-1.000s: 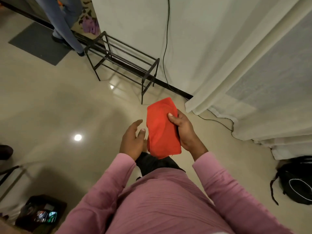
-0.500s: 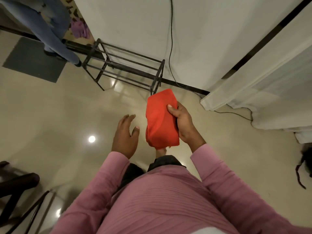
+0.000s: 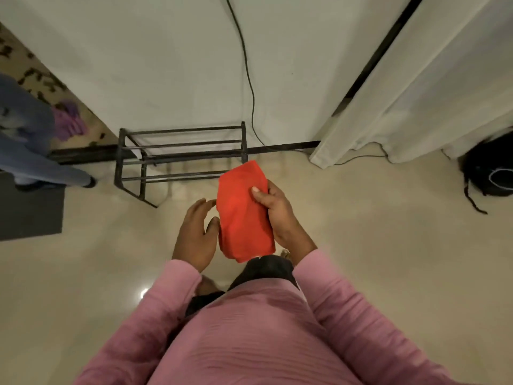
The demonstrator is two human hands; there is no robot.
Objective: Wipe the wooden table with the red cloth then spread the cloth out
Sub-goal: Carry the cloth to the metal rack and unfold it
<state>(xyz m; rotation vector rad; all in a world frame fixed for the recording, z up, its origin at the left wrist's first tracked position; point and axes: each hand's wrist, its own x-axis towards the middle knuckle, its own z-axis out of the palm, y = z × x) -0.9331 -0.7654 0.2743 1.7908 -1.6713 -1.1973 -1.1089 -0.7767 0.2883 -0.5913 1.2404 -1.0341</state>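
A folded red cloth (image 3: 241, 211) hangs in front of my body, above the shiny beige floor. My right hand (image 3: 274, 215) grips its right edge, thumb on top. My left hand (image 3: 197, 232) is held just left of the cloth with fingers apart, the fingertips close to or touching its left edge, and holds nothing. No wooden table is in view.
A black metal rack (image 3: 177, 159) stands against the white wall straight ahead. A cable (image 3: 248, 79) runs down the wall. White curtains (image 3: 416, 93) hang at right, with a black bag (image 3: 488, 170) below. Another person's legs (image 3: 33, 154) and a dark mat (image 3: 27, 207) are at left.
The view has turned left, bringing the rack to the centre. My left hand has come closer to the cloth's left edge. My right hand keeps its grip.
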